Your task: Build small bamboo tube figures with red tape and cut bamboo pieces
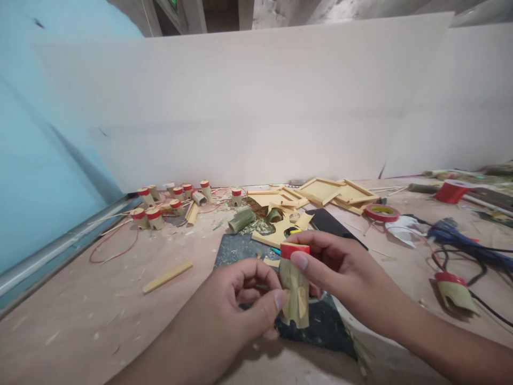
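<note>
An upright piece of bamboo tube (pixel 294 278), with a red band round its top, is held above a dark cutting mat (pixel 334 326). My right hand (pixel 340 267) grips its upper part, thumb on the red band's lower edge and fingers behind. From the left, my left hand (pixel 248 299) pinches the tube's lower side between thumb and curled fingers. Small pale flat pieces show on the tube's lower front, and a notch is cut in its bottom edge. The fingertips behind the tube are hidden.
Several red-banded bamboo tubes (pixel 154 218) stand at the back left. Thin wooden frames (pixel 320 191), a phone (pixel 334 227) and a roll of red tape (pixel 381 213) lie behind my hands. Blue-black cables (pixel 468 240) and another red-topped bamboo piece (pixel 455 293) are at the right.
</note>
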### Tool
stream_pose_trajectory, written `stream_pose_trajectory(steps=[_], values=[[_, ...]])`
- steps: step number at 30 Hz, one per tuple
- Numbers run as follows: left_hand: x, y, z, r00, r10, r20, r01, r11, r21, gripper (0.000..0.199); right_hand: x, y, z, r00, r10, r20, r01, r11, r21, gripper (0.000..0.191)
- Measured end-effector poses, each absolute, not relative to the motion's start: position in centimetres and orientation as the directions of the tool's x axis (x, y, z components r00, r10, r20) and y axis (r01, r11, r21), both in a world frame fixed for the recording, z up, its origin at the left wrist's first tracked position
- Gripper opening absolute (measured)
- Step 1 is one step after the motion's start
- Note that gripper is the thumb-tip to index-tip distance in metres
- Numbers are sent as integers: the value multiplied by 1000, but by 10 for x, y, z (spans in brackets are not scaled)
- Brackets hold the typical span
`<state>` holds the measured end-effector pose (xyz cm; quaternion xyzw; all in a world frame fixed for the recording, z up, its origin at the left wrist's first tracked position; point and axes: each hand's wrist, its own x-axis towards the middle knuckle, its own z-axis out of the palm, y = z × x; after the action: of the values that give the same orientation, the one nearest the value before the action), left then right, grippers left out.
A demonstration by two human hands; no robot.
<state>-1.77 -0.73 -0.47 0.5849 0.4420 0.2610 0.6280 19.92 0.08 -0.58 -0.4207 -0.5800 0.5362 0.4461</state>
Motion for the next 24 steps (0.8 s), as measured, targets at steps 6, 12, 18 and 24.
stream_pose_trajectory(steps=[6, 12, 18, 24], values=[[-19, -6, -3, 505, 812, -293, 122, 269, 955, 34, 199, -2, -5, -253, 965, 70, 50, 85, -995, 28], [-18, -4, -1, 519, 805, -288, 96, 279, 955, 27, 198, -1, -4, -249, 965, 81, 58, 98, -993, 26], [-19, -5, -1, 525, 797, -297, 102, 288, 952, 27, 198, -3, -5, -260, 963, 76, 49, 91, -995, 26], [-19, -4, 0, 531, 793, -297, 93, 294, 951, 29, 198, -1, -5, -256, 964, 70, 24, 79, -997, 27]])
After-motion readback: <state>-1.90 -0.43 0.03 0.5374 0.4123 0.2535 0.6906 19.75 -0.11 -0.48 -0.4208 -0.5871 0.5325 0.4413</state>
